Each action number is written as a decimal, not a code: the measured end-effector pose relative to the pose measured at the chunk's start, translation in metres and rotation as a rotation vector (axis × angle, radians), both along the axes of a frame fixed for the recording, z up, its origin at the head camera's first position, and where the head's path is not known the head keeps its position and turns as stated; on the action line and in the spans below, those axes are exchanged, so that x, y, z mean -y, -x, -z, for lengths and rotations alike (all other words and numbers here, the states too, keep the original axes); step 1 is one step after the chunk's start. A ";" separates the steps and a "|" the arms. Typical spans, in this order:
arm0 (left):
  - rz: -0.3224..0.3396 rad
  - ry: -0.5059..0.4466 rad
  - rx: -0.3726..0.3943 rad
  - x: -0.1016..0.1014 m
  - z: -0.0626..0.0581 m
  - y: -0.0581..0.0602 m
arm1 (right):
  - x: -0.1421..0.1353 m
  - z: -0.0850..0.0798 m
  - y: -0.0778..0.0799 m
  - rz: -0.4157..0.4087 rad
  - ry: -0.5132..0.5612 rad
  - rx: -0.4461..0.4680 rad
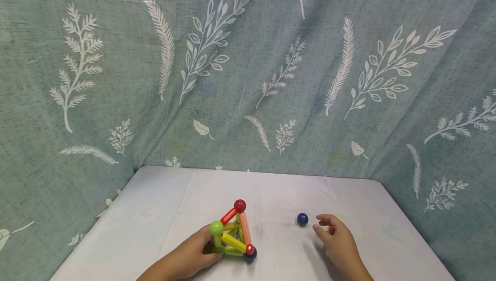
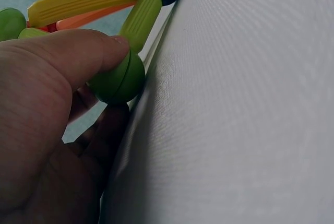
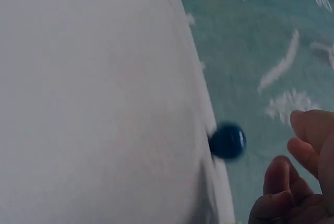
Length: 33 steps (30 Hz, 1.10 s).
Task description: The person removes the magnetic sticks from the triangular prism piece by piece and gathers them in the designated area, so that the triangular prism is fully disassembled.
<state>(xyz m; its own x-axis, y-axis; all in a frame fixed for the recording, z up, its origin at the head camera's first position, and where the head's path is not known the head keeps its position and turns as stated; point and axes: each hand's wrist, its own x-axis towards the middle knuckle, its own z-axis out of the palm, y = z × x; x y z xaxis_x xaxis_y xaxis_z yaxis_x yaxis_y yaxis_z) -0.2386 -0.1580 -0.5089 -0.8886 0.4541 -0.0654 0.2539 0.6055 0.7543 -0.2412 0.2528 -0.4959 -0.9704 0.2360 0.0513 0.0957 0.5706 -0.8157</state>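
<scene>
My left hand (image 1: 195,251) holds a frame of magnetic rods and balls (image 1: 234,243) at its lower left corner. In the left wrist view, the thumb presses a green ball (image 2: 122,80) with fingers beneath it. The frame joins yellow, green, red and salmon rods, with a red ball (image 1: 240,205) on top and a dark blue ball (image 1: 253,255) at lower right. To the right, my right hand (image 1: 341,240) hovers with bent, parted fingers beside a loose blue ball (image 1: 302,219), apart from it. A small red piece (image 1: 331,228) shows behind the right thumb, mostly hidden.
A yellow-green bit (image 1: 339,219) peeks out past the right hand's knuckles. Everything rests on a white-covered table (image 1: 162,199). Green cloth with white leaf prints (image 1: 232,100) hangs behind the table and along both sides.
</scene>
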 end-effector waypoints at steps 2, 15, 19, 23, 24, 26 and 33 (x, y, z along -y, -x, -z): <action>-0.005 0.006 0.000 0.000 0.000 0.000 | 0.016 -0.001 -0.003 -0.052 0.025 0.011; 0.014 -0.005 -0.036 0.002 0.001 0.000 | 0.099 -0.018 -0.020 -0.530 0.088 0.024; 0.008 -0.017 -0.021 0.003 0.002 0.000 | 0.112 -0.021 -0.023 -0.608 0.094 0.001; 0.011 -0.019 -0.005 0.002 0.005 -0.001 | 0.121 -0.017 -0.025 -0.662 0.078 -0.008; 0.014 -0.018 -0.007 0.002 0.006 -0.001 | 0.122 -0.016 -0.026 -0.670 0.074 -0.017; 0.016 -0.018 -0.016 0.000 0.007 0.000 | 0.123 -0.014 -0.026 -0.687 0.063 -0.046; 0.013 -0.009 -0.052 0.000 0.005 0.000 | 0.127 -0.009 -0.025 -0.728 0.030 -0.115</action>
